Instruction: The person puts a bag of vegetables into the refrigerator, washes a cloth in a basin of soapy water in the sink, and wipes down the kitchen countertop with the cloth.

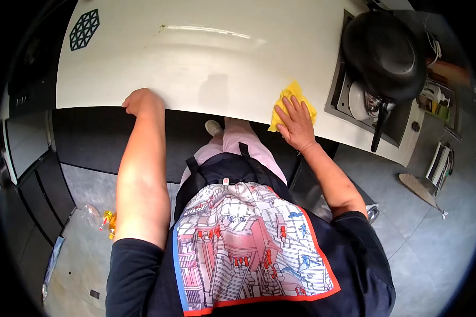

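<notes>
My right hand (pixel 295 126) lies over a yellow cloth (pixel 292 91), pressing it on the white countertop (pixel 222 63) near the front edge. Its fingers are spread across the crumpled cloth. At the left part of that edge, my left hand (pixel 142 100) rests with its fingers curled in; nothing shows in it, and part of the fingers is hidden. A thin bright streak of reflected light and small dark specks (pixel 163 27) mark the surface further back.
A dark wok (pixel 383 55) sits on the stove (pixel 339 98) at right, its handle pointing towards me. A dark lattice trivet (pixel 84 30) lies at the back left of the counter. Bottles (pixel 109 221) stand on the floor at left. A brush-like tool (pixel 418 189) is at right.
</notes>
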`<control>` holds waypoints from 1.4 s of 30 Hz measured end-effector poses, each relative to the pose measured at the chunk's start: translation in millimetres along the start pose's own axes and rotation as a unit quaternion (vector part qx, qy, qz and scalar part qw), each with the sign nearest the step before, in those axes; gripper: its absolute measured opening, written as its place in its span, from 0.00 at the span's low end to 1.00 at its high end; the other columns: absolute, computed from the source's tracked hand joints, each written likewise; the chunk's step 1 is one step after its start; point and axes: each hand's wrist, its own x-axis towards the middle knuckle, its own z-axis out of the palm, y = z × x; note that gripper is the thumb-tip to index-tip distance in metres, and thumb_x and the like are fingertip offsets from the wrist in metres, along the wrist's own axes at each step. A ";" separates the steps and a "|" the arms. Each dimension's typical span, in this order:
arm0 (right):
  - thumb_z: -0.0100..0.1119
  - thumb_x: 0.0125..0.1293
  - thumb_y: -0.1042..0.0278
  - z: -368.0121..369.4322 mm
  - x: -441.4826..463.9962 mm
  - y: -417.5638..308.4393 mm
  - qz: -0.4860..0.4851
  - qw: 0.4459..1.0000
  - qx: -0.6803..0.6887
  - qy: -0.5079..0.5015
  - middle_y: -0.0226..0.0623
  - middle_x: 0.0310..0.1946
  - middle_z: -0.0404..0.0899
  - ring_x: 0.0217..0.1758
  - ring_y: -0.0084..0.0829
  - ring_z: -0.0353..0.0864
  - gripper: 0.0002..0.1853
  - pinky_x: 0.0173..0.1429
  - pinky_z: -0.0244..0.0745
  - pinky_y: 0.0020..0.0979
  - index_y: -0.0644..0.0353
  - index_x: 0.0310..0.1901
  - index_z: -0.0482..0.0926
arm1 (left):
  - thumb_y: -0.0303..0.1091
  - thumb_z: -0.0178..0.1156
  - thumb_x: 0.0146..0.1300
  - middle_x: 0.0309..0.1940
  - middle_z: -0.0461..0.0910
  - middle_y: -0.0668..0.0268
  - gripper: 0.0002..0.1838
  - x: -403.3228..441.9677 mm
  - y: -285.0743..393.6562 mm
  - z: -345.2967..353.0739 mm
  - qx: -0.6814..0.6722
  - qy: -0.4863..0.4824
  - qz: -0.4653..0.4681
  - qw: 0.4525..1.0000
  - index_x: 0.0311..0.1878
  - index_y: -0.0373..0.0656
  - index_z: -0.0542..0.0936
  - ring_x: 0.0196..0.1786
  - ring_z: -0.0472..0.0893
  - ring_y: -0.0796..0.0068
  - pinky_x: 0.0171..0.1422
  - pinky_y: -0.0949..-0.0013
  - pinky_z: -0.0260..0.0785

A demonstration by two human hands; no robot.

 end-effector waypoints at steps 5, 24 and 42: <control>0.54 0.62 0.51 3.1 49.2 -40.5 -0.036 0.999 0.004 -0.005 0.36 0.70 0.57 0.75 0.42 0.49 0.30 0.74 0.44 0.52 0.46 0.65 0.67 | 0.33 0.42 0.70 0.64 0.68 0.58 0.25 7.0 -5.5 -3.4 0.110 -0.082 0.058 0.989 0.69 0.36 0.59 0.59 0.75 0.68 0.53 0.70 0.72; 0.53 0.63 0.55 7.1 81.1 -82.1 -0.092 0.995 0.018 -0.040 0.35 0.70 0.57 0.75 0.41 0.49 0.29 0.74 0.43 0.50 0.48 0.67 0.64 | 0.47 0.33 0.72 0.39 0.82 0.49 0.25 27.8 -15.1 45.9 -0.201 0.152 -0.004 0.968 0.46 0.40 0.77 0.42 0.81 0.46 0.47 0.52 0.75; 0.47 0.66 0.54 32.7 192.8 -167.5 -0.095 0.995 0.009 0.029 0.40 0.72 0.52 0.76 0.45 0.43 0.29 0.75 0.35 0.53 0.53 0.68 0.61 | 0.47 0.33 0.72 0.34 0.82 0.50 0.25 -29.3 5.7 -31.9 -0.203 0.076 -0.081 0.973 0.45 0.38 0.75 0.38 0.81 0.43 0.44 0.49 0.75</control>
